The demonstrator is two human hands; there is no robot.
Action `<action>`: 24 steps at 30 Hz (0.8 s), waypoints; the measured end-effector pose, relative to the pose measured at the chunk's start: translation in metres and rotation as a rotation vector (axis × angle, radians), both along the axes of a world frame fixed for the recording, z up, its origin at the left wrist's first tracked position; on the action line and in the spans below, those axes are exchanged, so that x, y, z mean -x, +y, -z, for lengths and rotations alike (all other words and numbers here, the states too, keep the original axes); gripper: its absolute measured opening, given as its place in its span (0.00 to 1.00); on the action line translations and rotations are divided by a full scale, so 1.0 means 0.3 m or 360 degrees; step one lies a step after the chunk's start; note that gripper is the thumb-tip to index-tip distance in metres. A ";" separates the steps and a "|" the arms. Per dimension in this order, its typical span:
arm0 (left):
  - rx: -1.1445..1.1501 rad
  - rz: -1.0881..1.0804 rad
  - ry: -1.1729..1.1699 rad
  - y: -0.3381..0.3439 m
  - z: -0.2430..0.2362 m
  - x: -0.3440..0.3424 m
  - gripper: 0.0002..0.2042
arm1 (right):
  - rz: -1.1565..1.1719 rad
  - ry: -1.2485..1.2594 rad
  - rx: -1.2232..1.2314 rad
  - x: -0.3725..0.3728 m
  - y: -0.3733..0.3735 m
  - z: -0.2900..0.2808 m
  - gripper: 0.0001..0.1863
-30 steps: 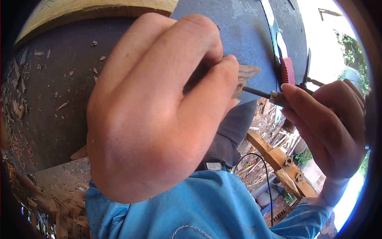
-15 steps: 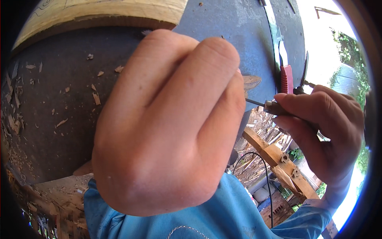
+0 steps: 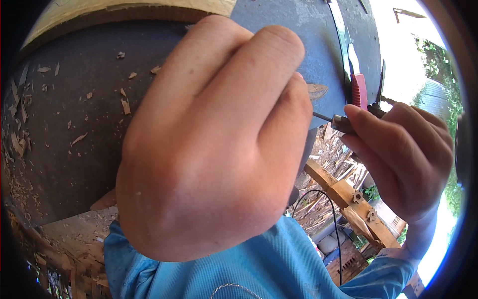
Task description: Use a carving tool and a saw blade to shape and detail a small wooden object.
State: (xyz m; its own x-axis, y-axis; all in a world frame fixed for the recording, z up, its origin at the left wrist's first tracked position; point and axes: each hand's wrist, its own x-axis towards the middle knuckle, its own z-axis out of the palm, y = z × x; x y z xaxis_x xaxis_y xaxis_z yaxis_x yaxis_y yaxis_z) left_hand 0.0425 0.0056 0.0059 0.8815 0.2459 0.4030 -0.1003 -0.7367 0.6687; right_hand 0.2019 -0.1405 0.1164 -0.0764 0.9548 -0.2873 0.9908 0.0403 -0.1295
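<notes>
My left hand (image 3: 214, 139) fills the middle, fingers curled over a small carved wooden piece (image 3: 316, 90), most of which is hidden behind them; only a pale tip shows past the fingers. My right hand (image 3: 396, 157) grips a tool (image 3: 339, 123) by its dark handle, with a metal ferrule at the front. The tool's thin dark shaft reaches leftward and disappears behind my left hand at the piece. Just beyond my right thumb lies a red-handled blade tool (image 3: 359, 91) on the dark work surface (image 3: 64, 109).
A thick pale board (image 3: 114, 11) lies along the far side. Wood shavings (image 3: 78, 138) dot the surface at left. Below its right edge are a timber beam (image 3: 343, 197) with small notched pieces, a black cable and scattered offcuts. Foliage shows at far right.
My left hand has shifted to the right, covering more of the wooden piece and the shaft. It dipped, then rose again. My right hand has moved slightly, still holding the tool.
</notes>
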 end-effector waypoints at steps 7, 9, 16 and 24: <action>0.0041 -0.0016 -0.0006 -0.010 0.012 -0.002 0.26 | 0.0219 0.0354 -0.0082 -0.050 -0.020 0.059 0.15; 0.0049 0.0000 -0.0021 -0.007 0.014 -0.004 0.26 | -0.0152 0.0167 -0.0183 -0.045 -0.008 0.038 0.15; -0.0025 -0.0033 -0.0025 -0.012 0.003 -0.002 0.27 | 0.0227 0.0213 -0.0212 0.002 -0.038 0.072 0.16; -0.0045 0.0025 0.0007 -0.014 0.006 -0.014 0.28 | 0.0070 0.0037 -0.0048 0.004 -0.038 0.017 0.19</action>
State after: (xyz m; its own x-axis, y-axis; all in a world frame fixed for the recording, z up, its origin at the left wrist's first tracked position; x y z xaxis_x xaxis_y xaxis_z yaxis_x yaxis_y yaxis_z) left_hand 0.0467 0.0014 0.0042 0.8871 0.2203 0.4056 -0.1091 -0.7538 0.6480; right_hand 0.2006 -0.1520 0.1113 -0.0403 0.9655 -0.2572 0.9884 0.0007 -0.1521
